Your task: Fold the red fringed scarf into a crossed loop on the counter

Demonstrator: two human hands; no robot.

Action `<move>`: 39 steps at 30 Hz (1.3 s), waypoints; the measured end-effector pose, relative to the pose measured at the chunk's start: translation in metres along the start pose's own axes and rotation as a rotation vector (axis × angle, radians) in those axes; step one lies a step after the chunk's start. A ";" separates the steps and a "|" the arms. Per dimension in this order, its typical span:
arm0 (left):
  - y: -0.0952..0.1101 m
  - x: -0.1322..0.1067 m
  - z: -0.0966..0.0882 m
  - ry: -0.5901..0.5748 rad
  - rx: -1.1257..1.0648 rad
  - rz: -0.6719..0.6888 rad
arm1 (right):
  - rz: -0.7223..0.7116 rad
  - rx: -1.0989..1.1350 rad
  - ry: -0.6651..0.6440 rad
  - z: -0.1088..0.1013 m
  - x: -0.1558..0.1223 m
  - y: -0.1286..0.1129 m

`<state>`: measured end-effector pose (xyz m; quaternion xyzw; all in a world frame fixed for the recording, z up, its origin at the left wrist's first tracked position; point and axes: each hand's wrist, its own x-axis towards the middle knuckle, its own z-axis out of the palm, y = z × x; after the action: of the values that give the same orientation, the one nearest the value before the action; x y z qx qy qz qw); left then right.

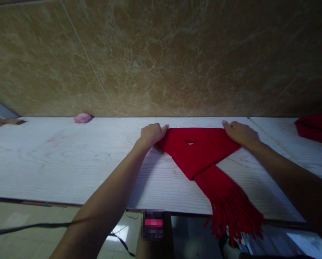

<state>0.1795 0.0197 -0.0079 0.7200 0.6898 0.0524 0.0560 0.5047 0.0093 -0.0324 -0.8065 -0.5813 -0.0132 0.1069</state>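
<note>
On counter (pixel 55 165), folded red scarf (pixel 196 156) gripped at upper corners by curled left hand (pixel 152 133) and right hand (pixel 242 133); straightening seemingly being done, even tension needed.

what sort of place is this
Probably an indoor work area, though its exact use is unclear: a long white wood-grain table stands against a brown marbled wall, with a pale tiled floor below.

On the left hand (pixel 151 133) and right hand (pixel 242 133), the curled fingertips were hidden at the corners of the scarf (pixel 198 153). The right edge cut off a red cloth (pixel 316 128). Below the table (pixel 69 169), a patch (pixel 152 225) was pixelated; the pink lump (pixel 82 118) was too blurred to identify.
</note>
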 end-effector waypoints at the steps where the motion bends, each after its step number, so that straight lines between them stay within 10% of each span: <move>1: 0.000 0.000 0.001 -0.026 0.010 0.012 | 0.022 -0.029 -0.028 0.002 -0.001 0.001; 13: 0.005 0.008 0.012 0.094 -0.337 0.135 | -0.055 0.110 -0.006 0.000 -0.007 0.013; 27: 0.013 -0.001 0.002 0.123 -0.067 0.083 | -0.032 0.054 0.046 -0.006 -0.011 0.027; 30: 0.025 -0.011 -0.001 0.283 -0.106 0.306 | -0.241 0.127 0.207 -0.010 -0.017 0.021; 34: 0.044 -0.019 0.008 0.199 -0.158 0.665 | -0.599 0.271 0.145 -0.005 -0.026 -0.007; 39: 0.044 -0.012 0.019 0.052 -0.246 0.741 | -0.537 0.315 -0.103 0.003 -0.029 -0.028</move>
<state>0.2252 0.0056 -0.0197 0.9066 0.3728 0.1696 0.1020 0.4682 -0.0091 -0.0351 -0.5973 -0.7730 0.0904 0.1936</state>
